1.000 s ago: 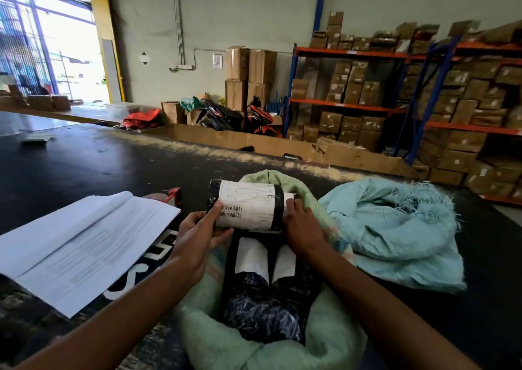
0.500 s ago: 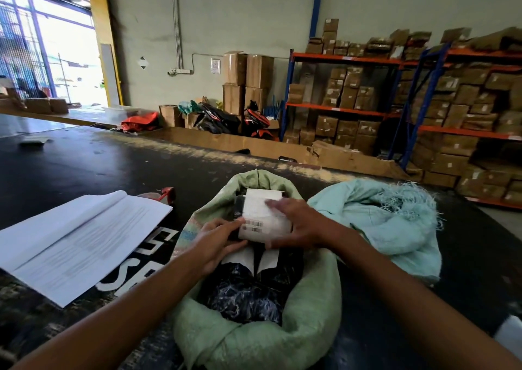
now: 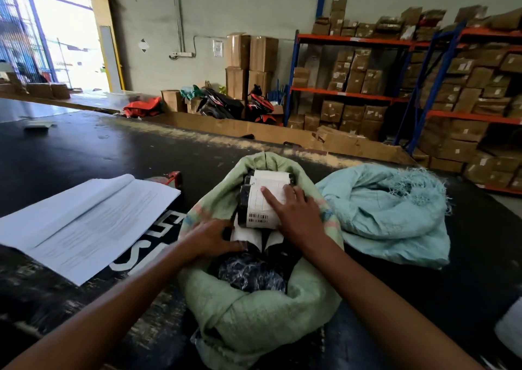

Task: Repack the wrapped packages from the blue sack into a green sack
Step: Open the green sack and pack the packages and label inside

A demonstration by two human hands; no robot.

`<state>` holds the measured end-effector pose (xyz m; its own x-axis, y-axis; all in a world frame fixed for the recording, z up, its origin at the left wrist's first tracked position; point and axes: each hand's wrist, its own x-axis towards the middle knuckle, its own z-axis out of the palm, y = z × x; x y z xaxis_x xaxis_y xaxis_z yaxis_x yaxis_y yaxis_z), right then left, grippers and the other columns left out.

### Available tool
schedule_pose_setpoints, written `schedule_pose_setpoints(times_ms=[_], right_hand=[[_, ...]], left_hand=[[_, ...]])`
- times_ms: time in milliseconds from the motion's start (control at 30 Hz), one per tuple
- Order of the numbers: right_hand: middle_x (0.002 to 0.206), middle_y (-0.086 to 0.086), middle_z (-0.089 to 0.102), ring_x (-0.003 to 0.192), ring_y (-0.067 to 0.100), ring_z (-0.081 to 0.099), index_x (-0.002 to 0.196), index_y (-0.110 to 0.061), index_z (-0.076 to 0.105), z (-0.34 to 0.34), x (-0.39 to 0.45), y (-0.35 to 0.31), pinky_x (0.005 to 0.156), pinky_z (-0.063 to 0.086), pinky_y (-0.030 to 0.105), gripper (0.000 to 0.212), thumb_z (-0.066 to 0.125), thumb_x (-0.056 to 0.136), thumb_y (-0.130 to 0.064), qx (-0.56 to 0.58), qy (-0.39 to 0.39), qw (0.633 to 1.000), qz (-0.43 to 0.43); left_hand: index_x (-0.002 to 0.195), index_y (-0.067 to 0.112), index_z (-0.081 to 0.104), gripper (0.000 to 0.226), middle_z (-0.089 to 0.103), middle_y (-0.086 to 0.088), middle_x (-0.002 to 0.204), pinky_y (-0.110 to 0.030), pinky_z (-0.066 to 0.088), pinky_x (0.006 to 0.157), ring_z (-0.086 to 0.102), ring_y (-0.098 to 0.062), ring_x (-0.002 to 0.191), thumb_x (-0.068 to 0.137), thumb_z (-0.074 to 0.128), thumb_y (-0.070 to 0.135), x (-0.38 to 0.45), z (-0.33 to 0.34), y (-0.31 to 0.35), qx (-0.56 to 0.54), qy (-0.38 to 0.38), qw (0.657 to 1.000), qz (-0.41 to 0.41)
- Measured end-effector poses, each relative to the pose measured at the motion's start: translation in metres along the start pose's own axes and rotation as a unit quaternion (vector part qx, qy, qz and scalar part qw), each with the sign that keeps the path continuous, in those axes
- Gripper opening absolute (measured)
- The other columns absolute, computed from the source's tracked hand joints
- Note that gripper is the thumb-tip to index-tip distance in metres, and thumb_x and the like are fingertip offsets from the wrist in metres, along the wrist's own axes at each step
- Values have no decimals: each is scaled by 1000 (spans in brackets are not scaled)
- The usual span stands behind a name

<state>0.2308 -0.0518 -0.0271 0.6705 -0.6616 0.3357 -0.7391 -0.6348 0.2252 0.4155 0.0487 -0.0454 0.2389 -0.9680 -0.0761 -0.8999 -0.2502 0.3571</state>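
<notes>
We see the right hand (image 3: pixel 293 214) pressing flat, fingers straight, on the labelled package (image 3: pixel 260 200) inside the green sack (image 3: pixel 254 319). Left hand (image 3: pixel 210 238) rests relaxed on packages just below it. The blue sack (image 3: pixel 395 214) lies right of the green sack.

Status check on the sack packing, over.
Right hand flat on black wrapped package with white label, inside green woven sack. Left hand steadying packages below. Nothing obstructing.
</notes>
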Motion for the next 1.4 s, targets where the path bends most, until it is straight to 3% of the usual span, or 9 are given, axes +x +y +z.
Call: schedule_pose_setpoints(times_ms=[167, 267, 400, 633, 733, 833, 967, 1233, 1400], right_hand=[[160, 12, 5, 147, 31, 1, 150, -37, -1, -23, 1, 15, 117, 6, 51, 95, 67, 83, -38, 147, -107, 983, -3], [158, 8, 21, 146, 26, 16, 150, -28, 22, -47, -16, 37, 118, 13, 43, 79, 66, 85, -38, 264, -42, 964, 7], [142, 7, 49, 132, 25, 42, 140, -20, 45, -70, -69, 85, 110, 29, 41, 58, 66, 87, -30, 263, 7, 963, 53], [130, 9, 56, 121, 24, 52, 132, -20, 54, -96, -212, 205, 103, 39, 36, 48, 63, 87, -36, 132, -108, 977, 131], [121, 10, 60, 112, 23, 57, 127, -17, 59, -101, -281, 255, 97, 41, 30, 44, 64, 87, -35, 126, -118, 966, 194], [109, 9, 69, 103, 22, 62, 115, -17, 66, -95, -339, 291, 89, 45, 32, 41, 67, 83, -42, 129, -142, 953, 237], [117, 7, 63, 108, 21, 60, 129, -28, 55, -64, -406, 298, 93, 48, 31, 70, 69, 70, -62, 238, -175, 907, 301], [97, 1, 60, 91, 17, 57, 96, -26, 52, -25, -413, 278, 78, 46, 30, 41, 81, 69, -38, 390, 68, 868, 301], [100, -22, 63, 93, -11, 59, 110, -40, 50, -43, -352, 260, 76, 48, 10, 46, 78, 75, -27, 568, 184, 750, 285]], left_hand=[[97, 18, 66, 35, 63, -3, 99, -25, 41, 76, 55, -16, 92, 80, 67, 49, -33, -14, 24, 40, 38, 994, 96], [74, 18, 59, 20, 60, 4, 72, -22, 35, 57, 56, -13, 70, 83, 67, 34, -56, -18, 53, -6, 114, 981, 158], [77, 13, 66, 16, 66, 1, 72, -23, 44, 63, 59, -12, 66, 83, 68, 28, -70, -13, 110, -86, 108, 958, 252], [85, 16, 65, 7, 62, 10, 68, -15, 43, 61, 59, -6, 64, 81, 69, 20, -79, 45, 237, -199, 85, 910, 353], [111, 15, 63, 29, 64, 2, 92, -22, 45, 77, 60, -10, 86, 83, 68, 21, -75, 80, 303, -180, 77, 897, 396], [145, 22, 33, 65, 51, -13, 128, -37, 39, 101, 47, -27, 121, 87, 61, 27, -64, 121, 364, -67, 28, 911, 407], [152, 27, 10, 81, 33, -25, 143, -44, 31, 109, 35, -41, 132, 89, 60, 33, -52, 175, 422, 20, -66, 931, 359], [118, 12, 51, 46, 47, -15, 116, -33, 41, 92, 50, -31, 110, 83, 67, 37, -56, 180, 413, -110, 14, 960, 256], [95, 27, 46, 38, 46, -3, 102, -33, 41, 79, 49, -21, 91, 74, 74, 44, -78, 102, 362, -160, 123, 960, 196]])
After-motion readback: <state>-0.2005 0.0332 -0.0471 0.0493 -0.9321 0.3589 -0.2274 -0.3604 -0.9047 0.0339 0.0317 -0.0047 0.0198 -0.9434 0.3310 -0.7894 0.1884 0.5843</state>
